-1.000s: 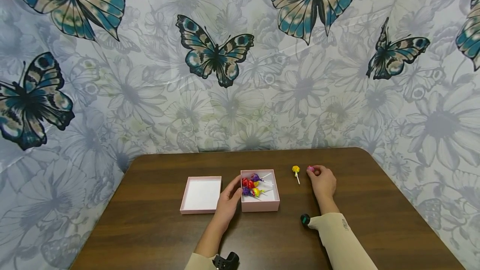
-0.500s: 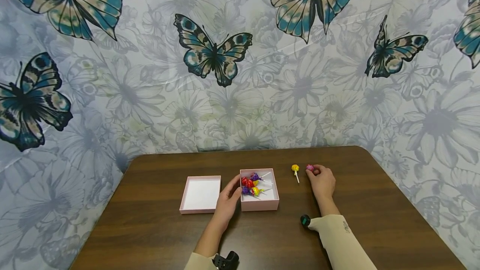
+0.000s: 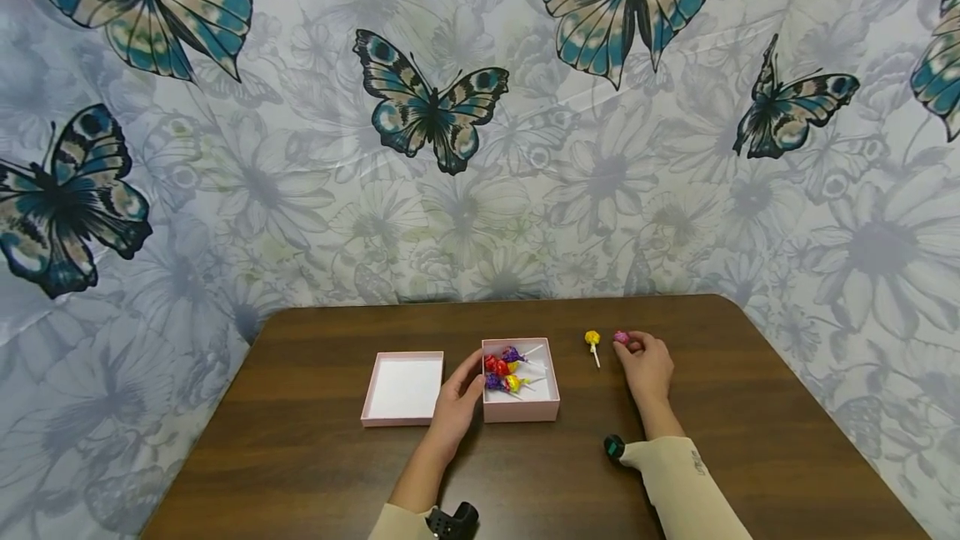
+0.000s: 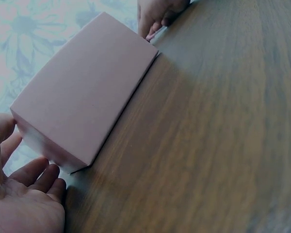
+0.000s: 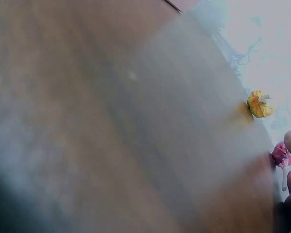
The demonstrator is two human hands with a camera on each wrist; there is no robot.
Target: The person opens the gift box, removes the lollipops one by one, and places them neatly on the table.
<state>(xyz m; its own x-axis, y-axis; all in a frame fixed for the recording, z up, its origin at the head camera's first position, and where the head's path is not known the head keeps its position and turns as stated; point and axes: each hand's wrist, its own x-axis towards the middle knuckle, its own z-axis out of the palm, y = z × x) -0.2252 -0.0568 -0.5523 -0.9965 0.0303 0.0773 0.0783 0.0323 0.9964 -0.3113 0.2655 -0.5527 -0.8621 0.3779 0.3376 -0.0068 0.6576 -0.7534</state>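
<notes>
My left hand (image 3: 454,407) rests its fingertips against the left side of a pink box (image 3: 521,412); in the left wrist view the fingers (image 4: 44,177) lie loosely at the box's end wall (image 4: 43,145). Several wrapped lollipops (image 3: 501,367) lie inside, in red, purple and yellow, their white sticks pointing right. To the right, my right hand (image 3: 649,365) pinches a pink lollipop (image 3: 621,337) close over the table. Its white stick hangs below the wrapped head (image 5: 282,154) in the right wrist view. Just left of it lies a yellow lollipop (image 3: 592,338), stick toward me.
A shallow pink-edged lid (image 3: 402,390) with a white inside lies left of my left hand. The brown wooden table (image 3: 300,473) reaches back to a wall covering (image 3: 525,232) printed with flowers and butterflies.
</notes>
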